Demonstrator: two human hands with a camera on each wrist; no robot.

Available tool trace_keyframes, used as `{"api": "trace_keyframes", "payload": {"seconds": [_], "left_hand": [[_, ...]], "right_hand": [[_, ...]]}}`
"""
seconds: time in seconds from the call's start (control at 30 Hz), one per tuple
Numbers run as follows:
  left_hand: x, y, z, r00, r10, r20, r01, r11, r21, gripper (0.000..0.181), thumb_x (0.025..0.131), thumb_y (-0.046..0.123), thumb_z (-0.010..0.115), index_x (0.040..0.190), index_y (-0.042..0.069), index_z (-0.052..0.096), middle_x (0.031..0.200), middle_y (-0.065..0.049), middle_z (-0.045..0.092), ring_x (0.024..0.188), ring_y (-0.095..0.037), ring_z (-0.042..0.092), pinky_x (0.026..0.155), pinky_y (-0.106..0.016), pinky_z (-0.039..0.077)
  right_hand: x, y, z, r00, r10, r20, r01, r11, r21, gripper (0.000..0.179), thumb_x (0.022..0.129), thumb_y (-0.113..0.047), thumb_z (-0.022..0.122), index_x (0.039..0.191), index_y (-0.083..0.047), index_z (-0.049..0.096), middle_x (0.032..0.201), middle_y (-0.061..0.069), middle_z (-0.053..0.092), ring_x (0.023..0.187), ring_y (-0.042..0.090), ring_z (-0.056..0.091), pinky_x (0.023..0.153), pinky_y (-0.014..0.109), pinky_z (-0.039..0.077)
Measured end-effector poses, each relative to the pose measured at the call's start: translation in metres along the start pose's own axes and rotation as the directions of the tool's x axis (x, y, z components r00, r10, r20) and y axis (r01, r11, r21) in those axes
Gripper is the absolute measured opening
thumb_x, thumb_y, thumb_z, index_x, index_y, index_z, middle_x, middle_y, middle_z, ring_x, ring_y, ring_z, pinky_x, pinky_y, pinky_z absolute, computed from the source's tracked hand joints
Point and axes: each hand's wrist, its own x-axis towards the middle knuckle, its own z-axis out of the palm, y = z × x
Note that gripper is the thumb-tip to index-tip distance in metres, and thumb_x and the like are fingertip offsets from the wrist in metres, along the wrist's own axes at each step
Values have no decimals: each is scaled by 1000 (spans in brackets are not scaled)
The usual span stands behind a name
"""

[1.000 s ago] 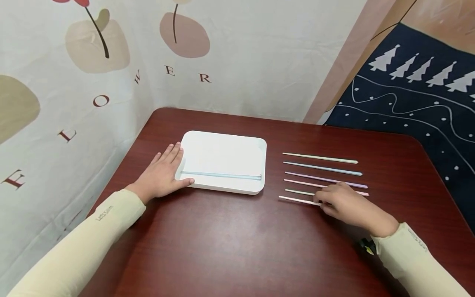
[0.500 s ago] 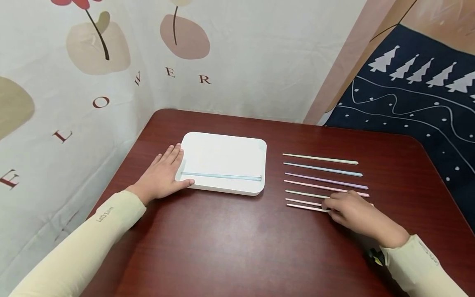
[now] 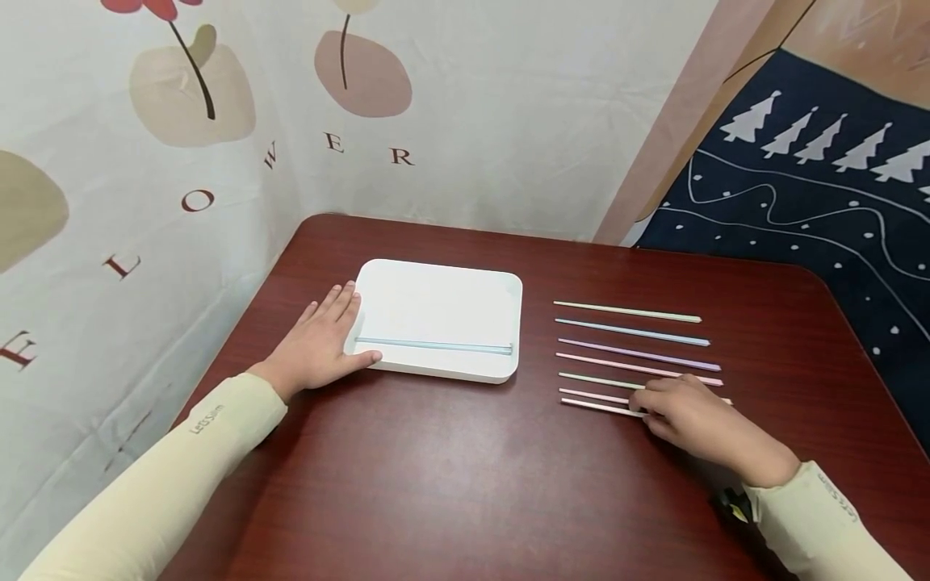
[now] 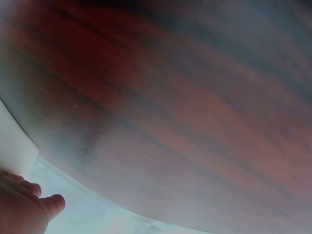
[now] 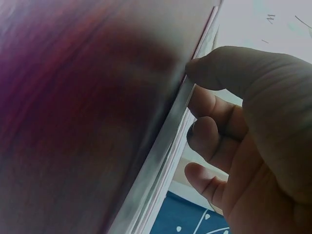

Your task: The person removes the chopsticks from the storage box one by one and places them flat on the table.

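In the head view a white tray (image 3: 436, 307) lies on the table, with a pair of light blue chopsticks (image 3: 436, 344) inside along its near side. My left hand (image 3: 312, 343) rests spread against the tray's left edge, thumb over the near rim. On the right, my right hand (image 3: 686, 415) pinches the nearest white chopstick (image 3: 596, 406) between thumb and forefinger, low at the table. The right wrist view shows that white chopstick (image 5: 163, 126) close up at the thumb tip. Just beyond it lies a pink chopstick (image 3: 592, 394), partly hidden by the hand.
Farther back, roughly parallel, lie a green chopstick (image 3: 596, 379), a pink one, a purple chopstick (image 3: 639, 353), a blue chopstick (image 3: 632, 332) and a pale green chopstick (image 3: 628, 311). Printed cloth (image 3: 508, 121) hangs behind the dark red table (image 3: 465, 476).
My right hand has shifted right and toward me with the white chopstick, uncovering the pink one beside it. In the last half second it has hardly moved. My left hand stays on the tray.
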Motion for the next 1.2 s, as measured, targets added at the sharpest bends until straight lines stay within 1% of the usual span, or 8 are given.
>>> {"api": "trace_keyframes", "payload": {"seconds": [0.23,0.33,0.5,0.63,0.83,0.93,1.07,1.2], "left_hand": [[0,0,0,1000,2,1,-2,1000,4,113,87,81,37,156,-5,11,165,-18,0,151,-36,1,116,-59,11],[0,0,-1,1000,3,-5,-3,1000,6,113,88,81,37,156,-5,12,165,-18,0,151,-36,2,116,-59,12],[0,1,-1,1000,3,-6,-3,1000,-4,112,88,80,39,156,-5,13,165,-18,1,151,-36,2,116,-59,12],[0,1,-1,1000,1,-4,-1,1000,-6,113,88,80,39,156,-6,13,165,-19,1,151,-36,2,116,-59,12],[0,1,-2,1000,-3,-1,3,1000,-4,113,88,80,38,156,-5,13,165,-18,0,151,-36,1,116,-59,12],[0,1,-2,1000,-4,4,4,1000,-4,112,88,80,38,156,-5,13,165,-18,0,151,-36,2,116,-59,12],[0,2,-3,1000,-7,8,7,1000,-6,112,88,80,39,156,-5,13,165,-18,0,151,-36,2,116,-59,12],[-1,2,-3,1000,-9,11,10,1000,-18,112,88,79,41,156,-6,13,165,-18,0,151,-37,2,116,-60,12]], "right_hand": [[0,-2,1,1000,13,6,-13,1000,5,32,74,-1,78,86,-27,64,82,-16,58,71,0,54,64,34,41],[1,-3,0,1000,25,16,-26,1000,18,35,73,0,79,86,-28,64,82,-16,59,72,1,55,65,35,40],[2,-4,-1,1000,25,10,-26,999,32,36,71,0,79,85,-29,63,81,-16,59,71,1,54,64,35,39],[2,-4,-1,1000,26,4,-26,1000,16,35,71,-1,80,85,-30,64,82,-17,59,71,-1,54,64,34,40],[3,-4,-4,1000,9,-2,-9,1000,-7,30,72,-4,81,88,-26,67,84,-13,59,74,6,57,64,36,42],[5,-5,-6,1000,6,-1,-6,1000,-12,29,73,-4,81,89,-24,68,85,-12,59,76,8,58,66,36,42],[10,-4,-10,1000,11,4,-11,1000,0,28,74,-3,80,92,-23,70,90,-12,62,79,8,60,67,36,41],[17,-4,-12,1000,13,10,-13,1000,2,26,76,-5,80,92,-23,71,90,-11,64,78,7,59,67,36,42]]}}
